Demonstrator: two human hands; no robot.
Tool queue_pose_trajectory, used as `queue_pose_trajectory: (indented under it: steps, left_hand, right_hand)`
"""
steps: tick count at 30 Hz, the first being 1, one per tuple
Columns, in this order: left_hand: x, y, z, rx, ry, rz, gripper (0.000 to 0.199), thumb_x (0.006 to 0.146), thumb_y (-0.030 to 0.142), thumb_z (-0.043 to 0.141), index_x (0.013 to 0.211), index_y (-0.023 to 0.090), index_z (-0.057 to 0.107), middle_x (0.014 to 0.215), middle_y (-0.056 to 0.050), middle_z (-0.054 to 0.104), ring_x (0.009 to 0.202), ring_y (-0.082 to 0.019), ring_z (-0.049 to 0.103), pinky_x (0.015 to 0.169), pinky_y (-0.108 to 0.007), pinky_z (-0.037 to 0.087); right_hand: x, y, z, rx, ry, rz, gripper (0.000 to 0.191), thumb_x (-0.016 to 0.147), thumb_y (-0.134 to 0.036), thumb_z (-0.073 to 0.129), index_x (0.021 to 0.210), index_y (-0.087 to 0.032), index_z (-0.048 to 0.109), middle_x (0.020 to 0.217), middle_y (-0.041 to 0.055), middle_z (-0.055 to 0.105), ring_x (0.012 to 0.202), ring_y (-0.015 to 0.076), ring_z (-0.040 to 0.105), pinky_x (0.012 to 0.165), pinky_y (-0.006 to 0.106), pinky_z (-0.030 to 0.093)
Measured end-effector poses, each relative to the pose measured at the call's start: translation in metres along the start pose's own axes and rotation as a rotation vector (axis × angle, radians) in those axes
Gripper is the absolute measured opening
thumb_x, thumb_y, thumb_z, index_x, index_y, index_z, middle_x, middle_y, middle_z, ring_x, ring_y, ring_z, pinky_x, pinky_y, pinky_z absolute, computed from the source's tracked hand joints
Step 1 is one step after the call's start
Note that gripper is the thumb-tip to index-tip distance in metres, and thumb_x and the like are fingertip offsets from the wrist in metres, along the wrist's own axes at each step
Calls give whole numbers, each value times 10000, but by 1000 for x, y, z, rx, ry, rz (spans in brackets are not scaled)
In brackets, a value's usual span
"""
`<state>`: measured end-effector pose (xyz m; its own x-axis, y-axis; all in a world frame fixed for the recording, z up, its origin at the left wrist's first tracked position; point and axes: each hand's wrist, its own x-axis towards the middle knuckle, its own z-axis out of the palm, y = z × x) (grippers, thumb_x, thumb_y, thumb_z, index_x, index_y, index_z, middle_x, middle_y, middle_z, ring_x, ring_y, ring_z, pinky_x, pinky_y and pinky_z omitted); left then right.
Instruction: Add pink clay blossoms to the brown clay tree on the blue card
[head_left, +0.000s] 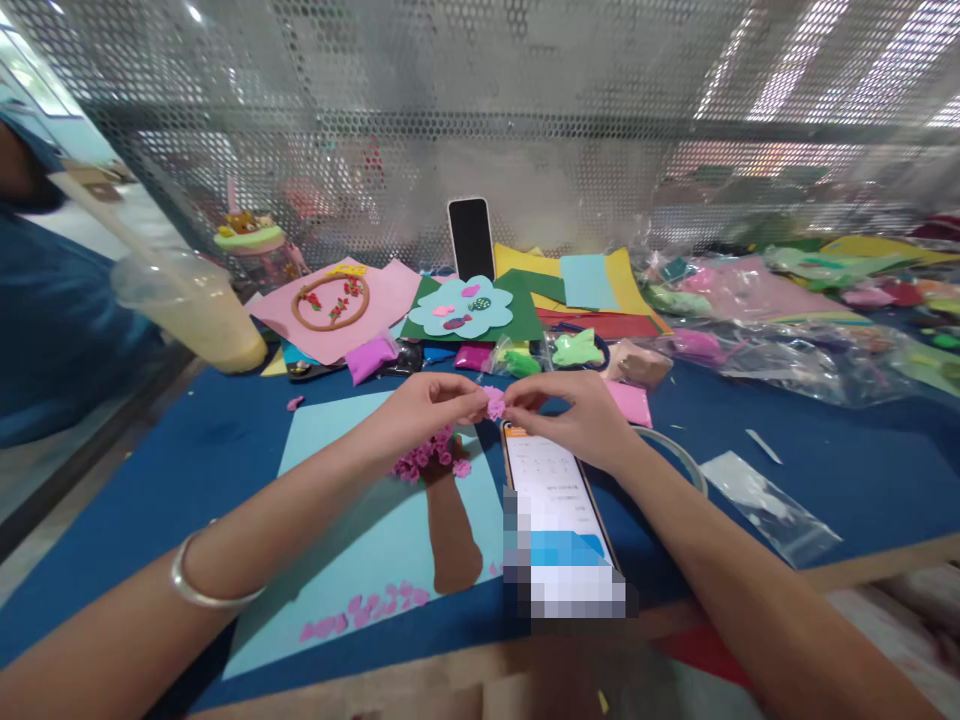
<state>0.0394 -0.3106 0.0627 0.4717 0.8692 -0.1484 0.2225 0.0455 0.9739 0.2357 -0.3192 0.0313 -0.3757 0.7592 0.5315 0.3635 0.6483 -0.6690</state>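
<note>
Between the fingertips of my left hand point(439, 402) and my right hand point(570, 415) is a small pink clay flower point(495, 403); both hands pinch it from either side. Under my left forearm lies a light blue sheet point(322, 560) with a brown tree trunk point(452, 530). Pink blossoms point(424, 455) cluster at the top of the trunk, partly hidden by my left hand. Flat pink petals point(367, 610) run along the sheet's lower edge. A lit phone point(559, 500) lies below my right hand, partly pixelated.
A plastic cup with a straw point(195, 310) stands at the left, near a person in blue point(60, 310). A dark-screened phone point(472, 240) leans on the mesh panel. Colored papers and clay bags point(577, 348) line the back; a clear bag point(772, 505) lies right.
</note>
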Motion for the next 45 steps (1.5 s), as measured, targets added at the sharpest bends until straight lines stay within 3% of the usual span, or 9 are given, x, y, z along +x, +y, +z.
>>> queue_pose_trajectory:
  steps: [5, 7, 11, 14, 17, 25, 33, 35, 45]
  left_hand:
    - [4, -3, -1, 52, -24, -31, 237, 745, 382, 629, 763, 147, 656, 719, -12, 630, 695, -118, 563, 715, -260, 442]
    - [2, -2, 1, 112, 40, 18, 235, 769, 381, 589, 792, 152, 633, 771, -29, 640, 727, -141, 572, 721, -283, 442]
    - [-20, 8, 14, 452, 288, 421, 101, 776, 194, 497, 821, 181, 586, 863, -25, 645, 847, -166, 565, 786, -312, 397]
    - [-39, 14, 28, 711, -87, 652, 248, 668, 65, 458, 796, 195, 627, 724, 12, 641, 838, -161, 561, 806, -323, 339]
    - [-47, 10, 38, 858, -329, 709, 311, 616, 80, 478, 842, 188, 664, 664, -2, 618, 768, -164, 553, 758, -341, 306]
    - [-44, 4, 45, 915, -411, 664, 236, 633, 99, 490, 764, 185, 667, 616, -11, 572, 659, -144, 508, 704, -332, 314]
    - [-25, 17, 16, 386, 207, 422, 159, 797, 209, 482, 726, 179, 620, 686, -11, 636, 654, -139, 553, 612, -259, 410]
    - [-17, 14, 10, 335, 268, 343, 140, 791, 255, 531, 770, 162, 634, 738, -23, 657, 679, -143, 566, 613, -250, 420]
    - [-5, -4, 8, 204, 150, 95, 331, 760, 450, 598, 833, 140, 690, 748, -46, 669, 578, -127, 555, 520, -232, 442]
  right_hand:
    - [0, 1, -1, -11, -9, -15, 68, 781, -237, 671, 824, -199, 709, 731, 6, 724, 605, 120, 642, 568, 220, 518]
    - [0, 2, -1, -14, -14, -20, 73, 779, -237, 676, 828, -195, 710, 730, 3, 724, 605, 114, 639, 576, 214, 517]
    - [0, 5, -3, 10, 3, 38, 72, 782, -241, 668, 802, -182, 705, 732, 11, 721, 615, 117, 643, 586, 218, 517]
    - [1, 8, -5, 56, 39, 89, 95, 780, -266, 663, 799, -181, 699, 747, 20, 717, 622, 128, 643, 585, 232, 523]
    - [1, 9, -6, 75, 75, 114, 110, 765, -284, 672, 794, -180, 695, 742, 25, 712, 609, 132, 630, 578, 245, 530]
    - [1, 10, -6, 108, 86, 143, 115, 764, -281, 668, 797, -173, 691, 743, 32, 705, 601, 133, 626, 554, 252, 535]
    - [1, 10, -6, 105, 57, 107, 106, 769, -280, 670, 804, -184, 698, 750, 23, 716, 608, 127, 638, 586, 250, 536]
    - [1, 9, -7, 83, 30, 86, 99, 776, -275, 666, 807, -190, 705, 764, 22, 720, 648, 136, 650, 618, 258, 541]
    - [1, 6, -6, 21, -18, 33, 84, 787, -260, 661, 814, -208, 721, 767, 12, 731, 630, 134, 649, 594, 250, 524]
